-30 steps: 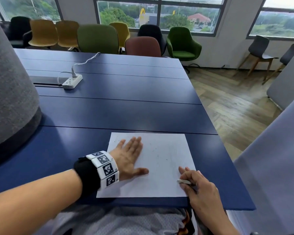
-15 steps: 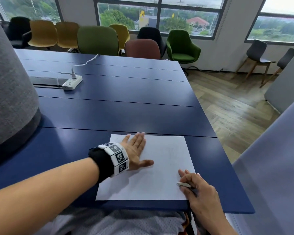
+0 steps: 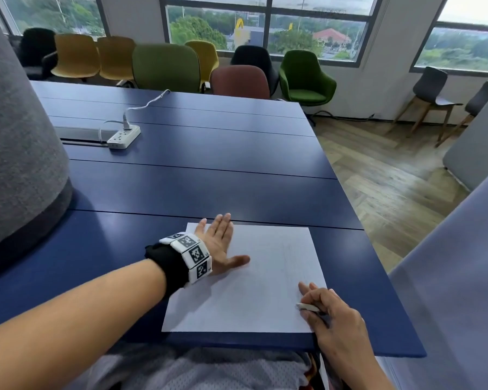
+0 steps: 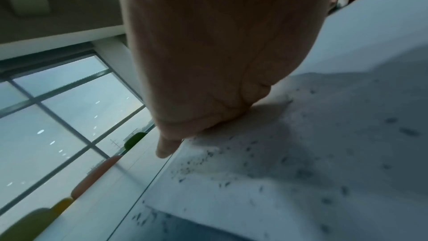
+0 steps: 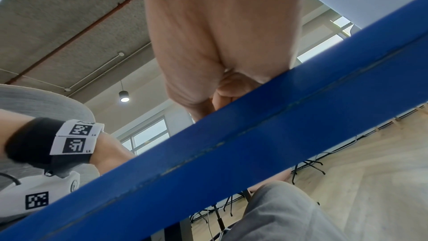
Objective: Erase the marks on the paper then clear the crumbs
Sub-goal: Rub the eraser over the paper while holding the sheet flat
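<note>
A white power strip [image 3: 123, 137] lies on the blue table [image 3: 209, 170].

A black wrist strap [image 3: 164, 263] with white coded marker blocks [image 3: 193, 253]; grey mesh shirt [image 3: 197, 370].

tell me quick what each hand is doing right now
Left hand: open, fingers straight, flat on the far left corner of the paper.
Right hand: fingers curled round a small white eraser at the paper's near right edge.
</note>
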`<state>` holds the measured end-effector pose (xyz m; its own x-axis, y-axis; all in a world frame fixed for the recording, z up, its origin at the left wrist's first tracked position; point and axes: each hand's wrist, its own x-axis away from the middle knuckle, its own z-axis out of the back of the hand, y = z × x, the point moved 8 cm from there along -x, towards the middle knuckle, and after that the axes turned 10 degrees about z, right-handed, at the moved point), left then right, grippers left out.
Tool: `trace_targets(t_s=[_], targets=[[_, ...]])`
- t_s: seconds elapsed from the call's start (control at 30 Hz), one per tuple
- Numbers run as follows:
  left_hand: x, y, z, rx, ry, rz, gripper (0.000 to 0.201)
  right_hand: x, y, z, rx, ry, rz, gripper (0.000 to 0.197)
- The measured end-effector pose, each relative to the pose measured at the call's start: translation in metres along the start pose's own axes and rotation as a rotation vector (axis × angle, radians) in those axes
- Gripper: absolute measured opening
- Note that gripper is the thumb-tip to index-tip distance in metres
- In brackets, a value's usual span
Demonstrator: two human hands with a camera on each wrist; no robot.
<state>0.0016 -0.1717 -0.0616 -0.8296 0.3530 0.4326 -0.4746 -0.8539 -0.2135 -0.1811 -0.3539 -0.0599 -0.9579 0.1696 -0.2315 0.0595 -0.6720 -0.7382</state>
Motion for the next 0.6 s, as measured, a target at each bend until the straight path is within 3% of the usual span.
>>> trace_targets(t_s=[0.03, 0.2, 0.27, 0.47, 0.6], targets=[[0.003, 0.008, 0.002, 0.004, 0.015, -0.030, 0.096, 0.000, 0.000, 0.000, 0.003, 0.000, 0.001, 0.034], [0.041, 0.094, -0.013, 0.003, -0.005, -0.447, 0.082, -0.001, -0.003, 0.001, 0.033, -0.003, 0.016, 0.031], [0.037, 0.089, -0.015, 0.027, -0.004, -0.419, 0.081, -0.001, -0.002, 0.001, 0.041, -0.010, 0.023, 0.031], [0.008, 0.001, -0.008, 0.053, -0.020, 0.003, 0.095, -0.004, -0.003, -0.008, 0.158, -0.041, 0.039, 0.036], [0.008, 0.015, 0.005, 0.143, -0.046, -0.111, 0.095, -0.010, -0.008, -0.014, 0.230, -0.043, 0.049, 0.026]])
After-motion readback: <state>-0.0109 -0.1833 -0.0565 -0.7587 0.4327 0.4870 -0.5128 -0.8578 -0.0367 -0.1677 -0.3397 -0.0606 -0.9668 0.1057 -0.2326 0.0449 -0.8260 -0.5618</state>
